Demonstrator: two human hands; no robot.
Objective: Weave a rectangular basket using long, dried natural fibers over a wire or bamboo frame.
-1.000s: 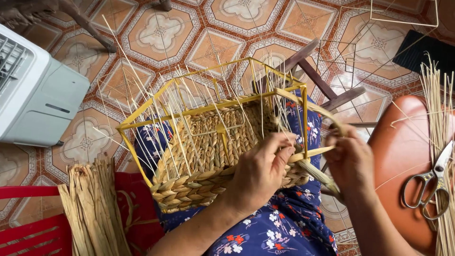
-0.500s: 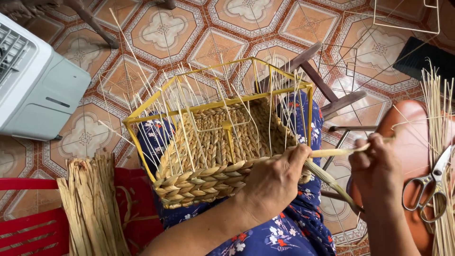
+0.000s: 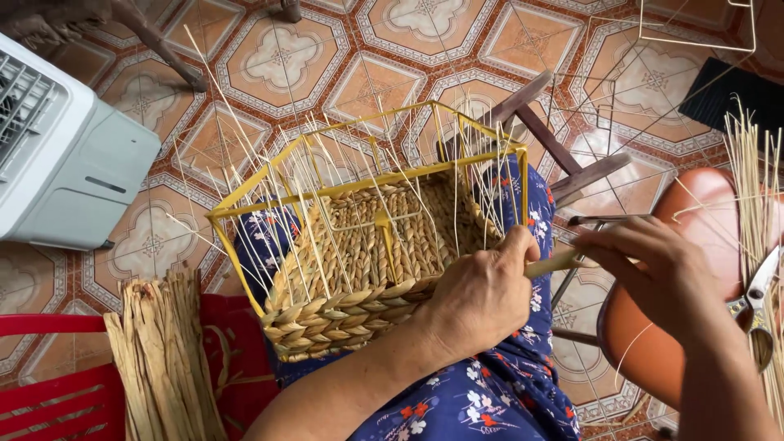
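A half-woven straw basket point(image 3: 359, 269) on a yellow wire frame point(image 3: 367, 184) rests on my lap, over a blue flowered dress point(image 3: 490, 392). Thin pale reeds stick up from its walls. My left hand point(image 3: 482, 298) presses on the basket's right corner and grips the woven edge there. My right hand point(image 3: 645, 265) is out to the right of the basket, pinching a pale flat straw strand point(image 3: 555, 263) that runs back to that corner.
A bundle of dried straw point(image 3: 163, 359) leans on a red plastic stool point(image 3: 49, 384) at lower left. A white appliance point(image 3: 57, 155) stands at left. Scissors point(image 3: 755, 298) and loose reeds point(image 3: 755, 204) lie on a brown seat point(image 3: 653, 343) at right. A wooden stool point(image 3: 555, 147) stands behind.
My right hand has drawn the straw strand out to the right, away from the basket corner. My left hand has stayed on that corner.
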